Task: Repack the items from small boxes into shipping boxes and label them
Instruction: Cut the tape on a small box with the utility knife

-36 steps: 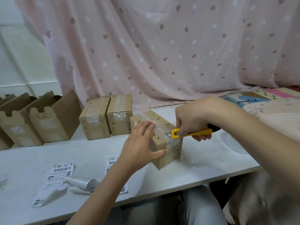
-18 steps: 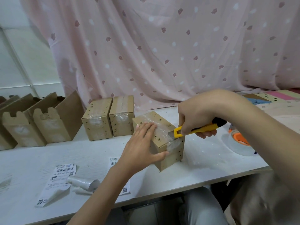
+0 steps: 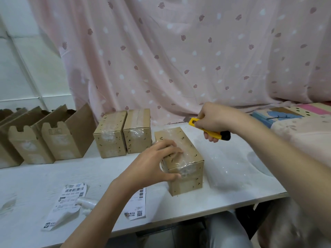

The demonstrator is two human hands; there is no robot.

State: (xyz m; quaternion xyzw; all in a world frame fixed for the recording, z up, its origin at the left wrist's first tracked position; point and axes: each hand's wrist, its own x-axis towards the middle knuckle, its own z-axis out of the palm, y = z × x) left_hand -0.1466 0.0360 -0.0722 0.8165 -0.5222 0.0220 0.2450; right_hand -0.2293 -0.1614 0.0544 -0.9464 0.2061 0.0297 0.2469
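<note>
White table [image 3: 35, 178] stands against a pink patterned curtain [image 3: 179, 51].

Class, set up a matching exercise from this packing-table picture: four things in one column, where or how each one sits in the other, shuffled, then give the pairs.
Things
1. utility knife
2. taped box
3. open cartons
4. shipping labels

Places or states
A. lying flat at the table's near edge
B. standing at the far left, flaps up
C. held in the right hand, off the box
D. under the left hand

Pairs: 1-C, 2-D, 3-B, 4-A
</note>
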